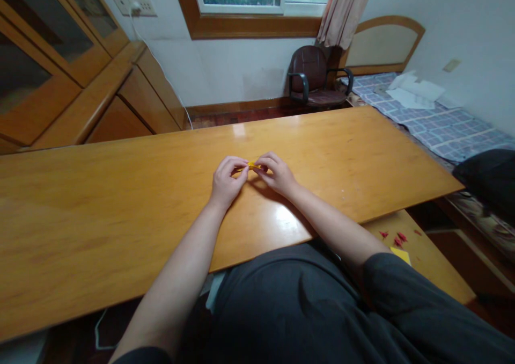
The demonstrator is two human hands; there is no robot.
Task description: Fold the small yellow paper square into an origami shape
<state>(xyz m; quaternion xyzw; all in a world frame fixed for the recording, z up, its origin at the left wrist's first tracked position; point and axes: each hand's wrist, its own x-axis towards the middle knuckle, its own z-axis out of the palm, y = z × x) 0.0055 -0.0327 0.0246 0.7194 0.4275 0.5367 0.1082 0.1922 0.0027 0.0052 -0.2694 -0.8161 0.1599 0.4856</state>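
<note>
Left hand [226,182] and right hand [278,176] both pinching one small yellow piece [251,166] over the table [120,208], out ahead of the body. Fingers on both sides are closed on it, thumbs against fingertips, hands nearly touching. There's a dark red patch by the right fingers; can't tell if it's the same piece or a second one. Can't tell if the piece touches the table either.

Risks as I see them:
- Tear or crease in the wrong spot. Looks like thin folded paper, and two pinches this close could pull against each other.
- Slip. Grip area is tiny; if one side lets go, the piece could spring open or twist.
- Misalignment. Fingers cover most of it, so a skewed edge could go unnoticed.
- Glare [287,219] on the tabletop won't help with fine edges.

Side note: red pieces [398,239] and a yellow sheet [401,255] lie on the lower wooden surface [434,267], near the right sleeve [386,281]. A careless elbow might knock them; height gap unclear from here.
</note>
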